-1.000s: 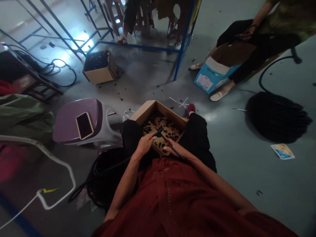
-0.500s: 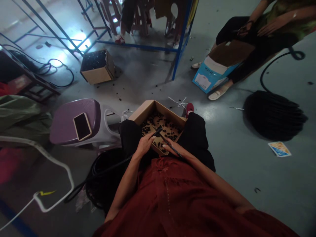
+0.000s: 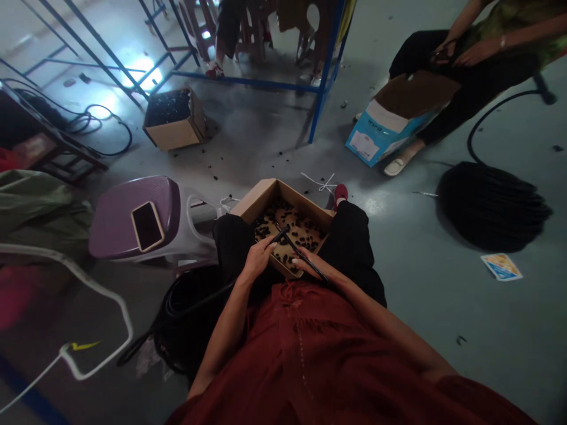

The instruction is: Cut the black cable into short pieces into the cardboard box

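Observation:
My left hand (image 3: 259, 258) is closed around the end of a thick black cable (image 3: 280, 235), whose length trails back toward a dark coil (image 3: 177, 307) beside my left leg. In my right hand (image 3: 310, 264) is a long thin black tool (image 3: 305, 258) with a narrow, metal-looking tip; its exact kind is unclear. The tool's front part crosses the cable end, and I cannot tell whether they touch. Beneath both hands, between my knees, sits an open cardboard box (image 3: 253, 199) with many small black pieces (image 3: 305, 227) scattered over its bottom.
At my left stands a purple stool (image 3: 113, 215) with a phone (image 3: 147, 226) on it. A box of black bits (image 3: 175, 136), a blue table frame (image 3: 316, 112), a blue carton (image 3: 376, 133) by a seated person, and a black cable coil (image 3: 491, 206) are around me. White tubing (image 3: 119, 301) curves at left.
The cable end in my left hand has turned slightly and looks slimmer at its tip. My right hand stays nearly in place. The seated person's hands and foot have shifted.

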Demonstrator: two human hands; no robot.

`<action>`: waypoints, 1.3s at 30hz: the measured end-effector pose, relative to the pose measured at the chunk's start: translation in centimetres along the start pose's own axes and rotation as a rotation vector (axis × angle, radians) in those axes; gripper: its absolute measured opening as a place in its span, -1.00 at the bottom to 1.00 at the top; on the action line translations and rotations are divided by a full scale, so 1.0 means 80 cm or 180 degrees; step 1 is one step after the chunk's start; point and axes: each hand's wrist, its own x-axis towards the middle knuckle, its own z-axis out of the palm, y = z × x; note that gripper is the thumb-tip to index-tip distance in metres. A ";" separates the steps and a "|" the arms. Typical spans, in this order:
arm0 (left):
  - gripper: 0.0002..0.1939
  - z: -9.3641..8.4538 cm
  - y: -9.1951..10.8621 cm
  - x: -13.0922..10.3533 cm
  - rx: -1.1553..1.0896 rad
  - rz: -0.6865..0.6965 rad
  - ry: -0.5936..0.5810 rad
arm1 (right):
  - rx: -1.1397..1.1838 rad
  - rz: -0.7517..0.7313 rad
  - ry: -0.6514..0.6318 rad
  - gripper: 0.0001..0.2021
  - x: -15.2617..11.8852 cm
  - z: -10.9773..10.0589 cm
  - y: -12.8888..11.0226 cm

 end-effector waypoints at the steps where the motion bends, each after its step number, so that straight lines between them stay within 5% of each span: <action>1: -0.67 0.001 -0.001 0.000 -0.0002 0.0012 -0.0014 | 0.0046 0.0000 -0.0036 -0.41 0.001 0.000 0.000; 13: -0.64 -0.001 -0.005 0.002 -0.0073 0.0111 -0.0305 | -0.0161 0.0153 -0.0056 -0.53 -0.009 -0.009 -0.025; 33: -0.63 0.014 -0.016 0.002 0.0067 -0.0009 -0.0370 | -0.0775 0.0371 0.0244 -0.70 -0.004 0.003 -0.005; 39: -0.57 0.003 -0.010 -0.002 0.0423 -0.0062 -0.0434 | -0.0803 0.0472 0.0366 -0.69 -0.004 0.002 -0.010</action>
